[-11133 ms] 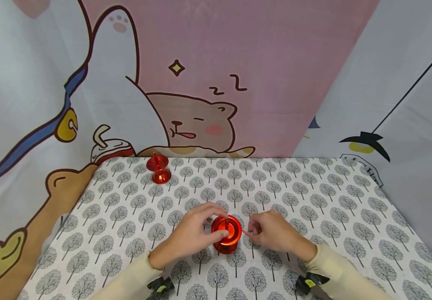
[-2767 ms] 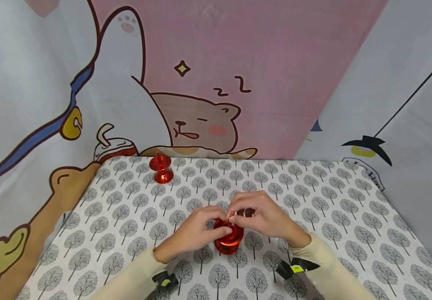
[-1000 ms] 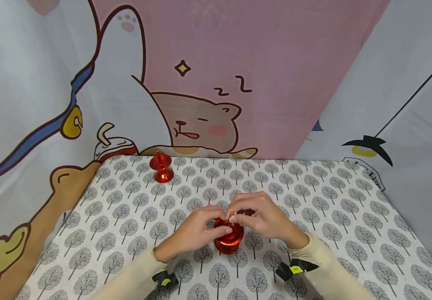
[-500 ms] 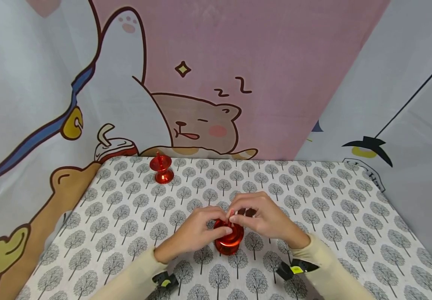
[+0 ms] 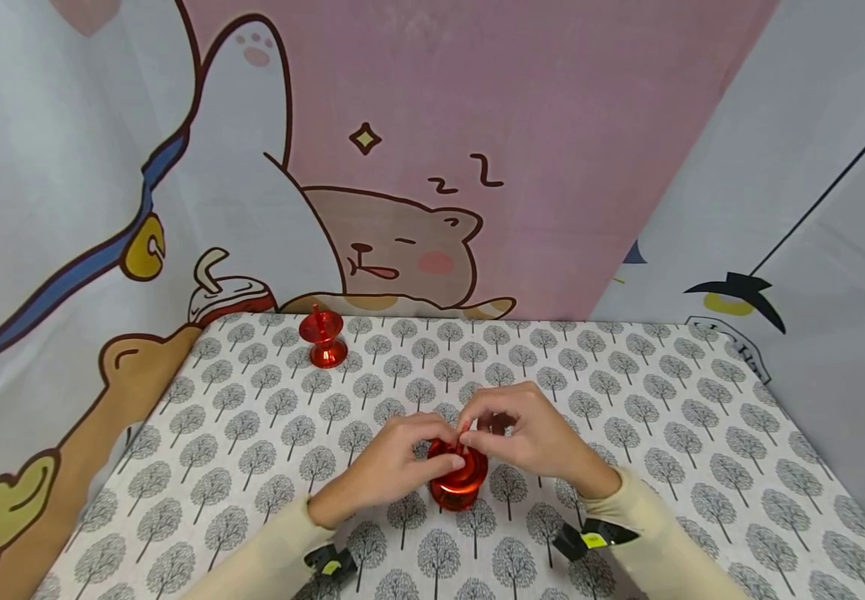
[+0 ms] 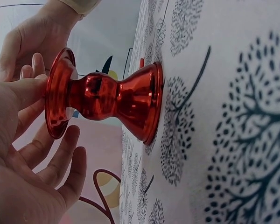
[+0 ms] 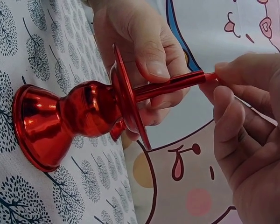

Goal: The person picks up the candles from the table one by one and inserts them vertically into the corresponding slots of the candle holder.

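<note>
On the near part of the bench (image 5: 672,467), in front of the person, the red stand (image 7: 91,107) is upright, its flared foot flat on the surface, long axis vertical, with a slim tube (image 7: 182,84) pointing straight up from its dish (image 7: 126,95). The left hand (image 5: 398,458) has its grip closed to a narrow gap, thumb and fingers either side of the tube just above the dish, the other fingers loosely bent. From the other side the right hand (image 5: 518,425) pinches a thin red stick (image 7: 211,76) between thumb and forefinger, that grip all but shut; the stick lines up with the tube at its top end, though how deep it sits I cannot tell. White cloth printed with grey trees covers the bench, and behind rises a pink and white backdrop (image 5: 552,167) with a sleeping cartoon bear (image 5: 402,258). At the far left of the bench, well apart, another stand (image 5: 325,340) is upright too, a red post rising from its dish. Both cream sleeves (image 5: 263,542) have a dark device (image 5: 331,565) at the wrist.
</note>
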`<state>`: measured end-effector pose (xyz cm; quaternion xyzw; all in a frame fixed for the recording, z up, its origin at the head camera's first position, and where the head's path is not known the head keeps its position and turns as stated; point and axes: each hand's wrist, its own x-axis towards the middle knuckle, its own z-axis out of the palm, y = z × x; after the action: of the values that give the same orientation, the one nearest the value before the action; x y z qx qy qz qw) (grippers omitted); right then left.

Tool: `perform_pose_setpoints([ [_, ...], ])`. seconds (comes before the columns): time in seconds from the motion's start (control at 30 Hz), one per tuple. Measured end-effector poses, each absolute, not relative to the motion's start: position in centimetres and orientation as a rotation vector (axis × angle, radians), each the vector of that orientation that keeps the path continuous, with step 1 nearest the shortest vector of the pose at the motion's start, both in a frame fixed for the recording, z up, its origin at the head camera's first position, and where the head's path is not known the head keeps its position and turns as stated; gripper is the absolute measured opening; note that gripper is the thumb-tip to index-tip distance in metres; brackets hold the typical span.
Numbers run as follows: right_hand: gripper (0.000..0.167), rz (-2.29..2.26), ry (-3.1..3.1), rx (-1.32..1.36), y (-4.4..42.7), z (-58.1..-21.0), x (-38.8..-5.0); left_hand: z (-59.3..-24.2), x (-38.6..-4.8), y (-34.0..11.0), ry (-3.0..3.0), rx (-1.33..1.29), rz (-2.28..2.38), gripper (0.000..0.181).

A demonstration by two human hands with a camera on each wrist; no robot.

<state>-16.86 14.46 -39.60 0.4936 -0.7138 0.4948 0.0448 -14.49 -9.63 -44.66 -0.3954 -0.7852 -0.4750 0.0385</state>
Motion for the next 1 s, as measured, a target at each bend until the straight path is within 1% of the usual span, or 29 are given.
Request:
perform_pose_setpoints([
  [0.57, 0.017, 1.371, -2.167, 1.575, 14.36, -39.44, -16.8, -44.66, -14.61, -9.6, -2.387, -1.238, -1.426, 0.01],
  [0.8, 0.019, 1.316, -2.107, 1.623, 14.12, -39.19, -16.71, -44.76, -14.64, -9.61, -2.358, -1.251, -1.439, 0.009],
  [1.0, 0.018, 1.321, -2.135, 1.61, 14.19, -39.21, -16.68, -44.73, -14.6, -9.61, -2.369, -1.243, -1.432, 0.011],
])
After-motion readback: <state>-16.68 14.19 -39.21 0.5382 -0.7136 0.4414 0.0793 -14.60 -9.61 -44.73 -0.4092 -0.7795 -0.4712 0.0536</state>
